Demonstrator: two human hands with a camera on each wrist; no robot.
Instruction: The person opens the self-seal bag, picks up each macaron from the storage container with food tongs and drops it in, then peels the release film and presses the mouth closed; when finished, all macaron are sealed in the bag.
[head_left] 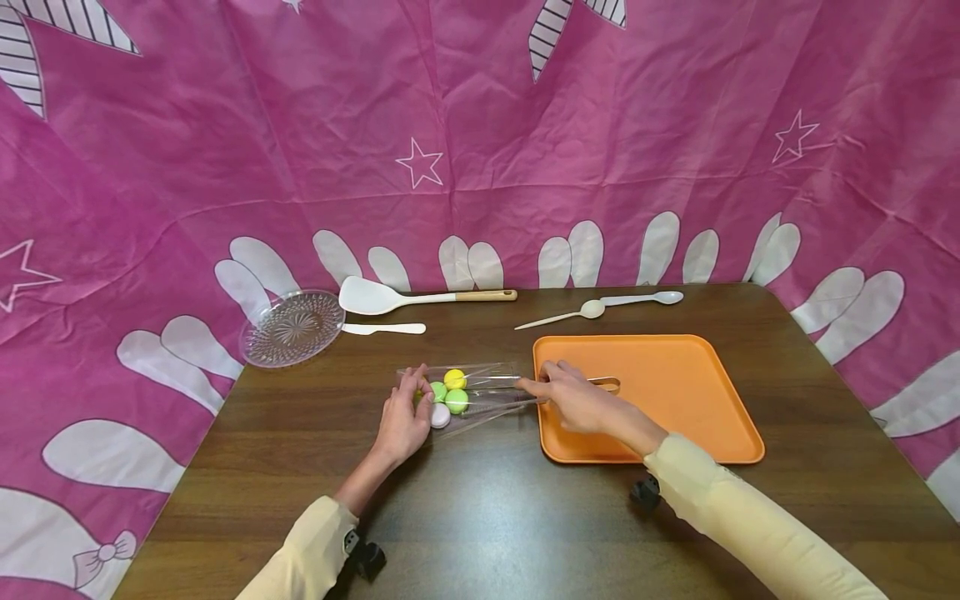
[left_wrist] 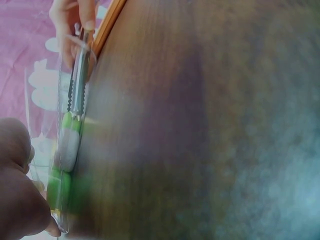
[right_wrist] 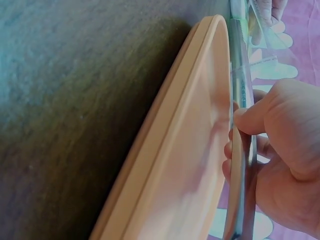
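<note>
Tongs (left_wrist: 79,80) reaching into a clear bag (head_left: 480,410) of macarons (head_left: 456,402).
Left hand (head_left: 405,423) is pinching the bag on the desk (head_left: 457,525); right hand (head_left: 579,400) is gripping the tongs over an orange tray (head_left: 675,396).

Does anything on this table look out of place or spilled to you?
One thing: the clear, round, patterned plate at the far left corner of the brown wood-grain table seems to poke slightly past the edge, so it looks a little precarious. I see nothing spilled.
</note>
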